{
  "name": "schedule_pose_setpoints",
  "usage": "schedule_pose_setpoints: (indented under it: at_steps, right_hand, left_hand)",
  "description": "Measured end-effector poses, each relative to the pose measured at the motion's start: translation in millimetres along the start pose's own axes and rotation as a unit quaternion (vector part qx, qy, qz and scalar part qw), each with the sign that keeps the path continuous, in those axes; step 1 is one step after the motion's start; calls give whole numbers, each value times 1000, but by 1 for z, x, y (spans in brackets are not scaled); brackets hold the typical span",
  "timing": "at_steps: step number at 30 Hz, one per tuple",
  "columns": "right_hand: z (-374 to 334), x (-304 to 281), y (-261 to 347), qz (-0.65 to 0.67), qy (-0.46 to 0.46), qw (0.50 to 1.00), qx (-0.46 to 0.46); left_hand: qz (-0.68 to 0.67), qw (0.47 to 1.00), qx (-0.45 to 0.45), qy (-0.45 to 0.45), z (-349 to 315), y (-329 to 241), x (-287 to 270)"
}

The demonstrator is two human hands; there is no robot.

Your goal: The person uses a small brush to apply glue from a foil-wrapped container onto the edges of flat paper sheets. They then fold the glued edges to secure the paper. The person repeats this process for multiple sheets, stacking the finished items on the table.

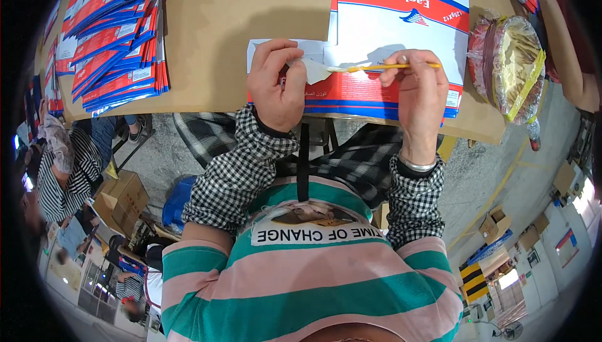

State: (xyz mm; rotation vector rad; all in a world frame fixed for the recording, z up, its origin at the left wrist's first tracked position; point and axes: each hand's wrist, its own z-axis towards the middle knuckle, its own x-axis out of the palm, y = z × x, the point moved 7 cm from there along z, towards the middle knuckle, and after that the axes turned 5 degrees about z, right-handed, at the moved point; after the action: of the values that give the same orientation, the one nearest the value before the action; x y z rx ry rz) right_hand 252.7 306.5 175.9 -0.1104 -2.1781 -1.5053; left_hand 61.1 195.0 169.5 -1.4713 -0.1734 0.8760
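My left hand [278,85] is closed, its thumb and fingers pinching a small white paper piece [318,73]. Whether that piece is loose or a flap of the carton beneath cannot be made out. In my right hand [419,94] is a thin yellow brush [379,66], held like a pen and pointing left. Its pale tip meets or nearly meets the paper's right edge. Under both hands lies a flat red, white and blue printed carton sheet [367,94], at the table's near edge. More of the same printed cardboard [395,22] extends behind it.
A leaning pile of folded printed cartons [119,47] covers the table's left side. Right of the sheets sits a round plastic-wrapped bowl [519,69] with yellow tape. Another person's arm [561,41] reaches in at far right. A cardboard box [119,199] stands on the floor at left.
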Motion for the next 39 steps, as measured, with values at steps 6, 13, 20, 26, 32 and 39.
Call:
schedule_pose_setpoints:
  at_steps: [6,13,20,26,32,39]
  right_hand:
    - [-4,9,0,-23,24,999,12]
    - [-7,12,10,-18,36,998,-38]
    - [-7,15,14,-35,42,998,-33]
    - [-8,18,18,-56,65,995,-45]
    - [-12,24,22,-70,98,992,-47]
    - [-15,34,21,-131,134,981,-42]
  left_hand:
    - [2,1000,15,13,0,-1,1]
    - [-10,1000,5,2,0,0,0]
    - [-7,1000,10,13,-1,1,1]
    - [-15,1000,-13,-2,0,-2,0]
    - [-14,1000,-10,-5,0,-2,-1]
    - [-26,1000,-13,-5,0,0,0]
